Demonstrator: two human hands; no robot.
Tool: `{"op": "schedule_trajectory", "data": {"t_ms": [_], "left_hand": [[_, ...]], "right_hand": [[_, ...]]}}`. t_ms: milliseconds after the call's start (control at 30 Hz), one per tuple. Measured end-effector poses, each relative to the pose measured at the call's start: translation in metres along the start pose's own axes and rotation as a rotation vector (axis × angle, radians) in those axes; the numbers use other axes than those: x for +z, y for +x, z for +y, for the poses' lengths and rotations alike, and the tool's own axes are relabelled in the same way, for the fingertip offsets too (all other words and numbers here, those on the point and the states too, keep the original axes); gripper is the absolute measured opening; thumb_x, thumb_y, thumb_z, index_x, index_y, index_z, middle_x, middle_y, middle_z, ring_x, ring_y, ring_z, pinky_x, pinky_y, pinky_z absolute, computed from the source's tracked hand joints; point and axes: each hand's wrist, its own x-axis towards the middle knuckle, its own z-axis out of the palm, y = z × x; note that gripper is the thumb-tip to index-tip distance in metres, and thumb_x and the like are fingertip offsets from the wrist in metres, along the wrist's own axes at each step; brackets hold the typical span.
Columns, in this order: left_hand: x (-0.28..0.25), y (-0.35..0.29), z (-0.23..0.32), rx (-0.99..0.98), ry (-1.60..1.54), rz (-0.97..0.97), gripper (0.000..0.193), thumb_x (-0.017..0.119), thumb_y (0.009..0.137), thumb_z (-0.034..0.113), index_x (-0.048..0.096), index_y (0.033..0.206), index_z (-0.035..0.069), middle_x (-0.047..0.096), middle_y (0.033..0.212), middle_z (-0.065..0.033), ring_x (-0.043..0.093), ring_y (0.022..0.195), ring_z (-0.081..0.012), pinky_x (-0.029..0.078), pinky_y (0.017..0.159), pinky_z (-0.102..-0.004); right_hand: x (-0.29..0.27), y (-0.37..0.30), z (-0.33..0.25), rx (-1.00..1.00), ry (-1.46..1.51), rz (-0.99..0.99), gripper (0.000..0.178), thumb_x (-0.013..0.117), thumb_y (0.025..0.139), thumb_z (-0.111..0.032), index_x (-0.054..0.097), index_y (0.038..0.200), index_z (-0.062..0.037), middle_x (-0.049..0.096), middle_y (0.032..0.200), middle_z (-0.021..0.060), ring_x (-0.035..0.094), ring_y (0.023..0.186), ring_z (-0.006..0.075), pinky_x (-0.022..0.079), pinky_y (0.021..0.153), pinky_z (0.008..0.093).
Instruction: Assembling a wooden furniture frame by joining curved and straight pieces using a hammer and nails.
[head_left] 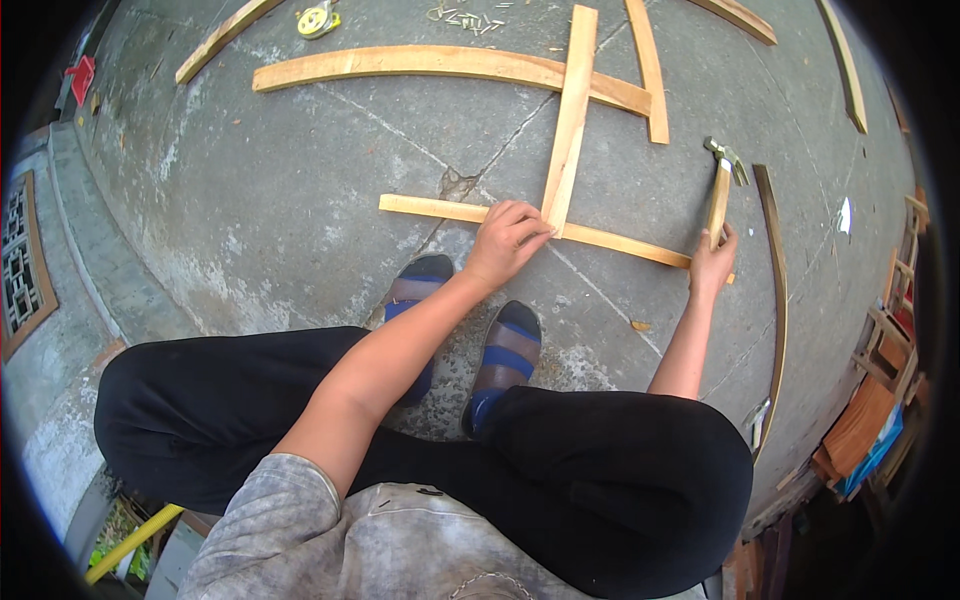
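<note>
My right hand (712, 264) is wrapped round the wooden handle of a claw hammer (719, 195), whose metal head points away from me. That hand is low over the right end of a thin wooden strip (625, 245) lying crosswise in front of my feet. A second wooden strip (571, 130) runs away from me, its near end resting on the thin one and its far part crossing a longer wooden strip (430, 61). At the near joint my left hand (508, 243) has its fingers pinched together; whatever is between the fingertips is too small to make out.
Several nails (470, 20) lie scattered at the far side, with a yellow tape measure (318, 20) left of them. More loose strips lie around, including a dark-edged one (772, 270) at right. Wood scraps (868, 410) are piled at the far right. A concrete step (90, 230) borders the left.
</note>
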Motion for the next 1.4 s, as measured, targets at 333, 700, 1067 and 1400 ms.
{"op": "schedule_trajectory", "data": {"t_ms": [333,700,1067,1400], "left_hand": [[-0.001,0.002,0.002,0.035,0.025,-0.001,0.012,0.084,0.083,0.011,0.078,0.093,0.007,0.070,0.097,-0.0054,0.065,0.095,-0.0258,0.050,0.085,-0.0389],[-0.004,0.002,0.005,0.014,0.024,-0.032,0.012,0.083,0.084,0.012,0.078,0.093,0.007,0.070,0.096,-0.0055,0.065,0.096,-0.0259,0.050,0.086,-0.0390],[-0.003,0.005,0.005,0.005,0.022,-0.032,0.010,0.081,0.085,0.012,0.077,0.094,0.008,0.068,0.096,-0.0042,0.063,0.097,-0.0253,0.049,0.086,-0.0385],[-0.004,0.002,0.001,-0.007,0.019,-0.059,0.012,0.082,0.085,0.012,0.077,0.095,0.008,0.070,0.099,-0.0049,0.064,0.100,-0.0256,0.049,0.089,-0.0384]], "right_hand": [[0.029,-0.061,-0.064,-0.451,-0.054,-0.066,0.042,0.065,0.099,-0.019,0.057,0.138,-0.0044,0.055,0.140,0.0228,0.052,0.133,0.0399,0.040,0.112,0.0510],[0.063,-0.087,-0.051,-0.536,-0.036,-0.031,0.012,0.063,0.097,-0.018,0.068,0.103,-0.0084,0.064,0.100,0.0115,0.062,0.098,0.0332,0.046,0.087,0.0470],[0.070,-0.084,-0.053,-0.536,-0.041,0.015,0.015,0.061,0.090,-0.015,0.069,0.102,-0.0111,0.066,0.094,0.0085,0.064,0.092,0.0304,0.046,0.084,0.0448],[0.068,-0.085,-0.055,-0.534,-0.047,-0.015,0.014,0.061,0.090,-0.016,0.070,0.100,-0.0130,0.066,0.094,0.0058,0.064,0.092,0.0282,0.046,0.081,0.0435]]}}
